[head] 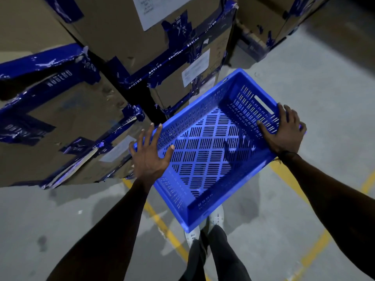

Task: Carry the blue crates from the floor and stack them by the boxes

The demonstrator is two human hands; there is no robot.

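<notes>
An empty blue perforated crate [207, 157] hangs above the floor in front of me, tilted, beside the stacked cardboard boxes [125, 43]. My right hand [284, 130] grips the crate's right end wall near its handle slot, thumb inside and fingers over the rim. My left hand [151, 153] is spread flat with fingers apart at the crate's left rim, thumb over the inside; I cannot tell whether it presses on the rim. My legs and white shoes [217, 216] show below the crate.
Tall brown boxes sealed with blue tape [50, 63] fill the left and top. More boxes [263, 21] stand at the top right. The grey concrete floor [324, 82] carries yellow painted lines [162, 224] under and around my feet.
</notes>
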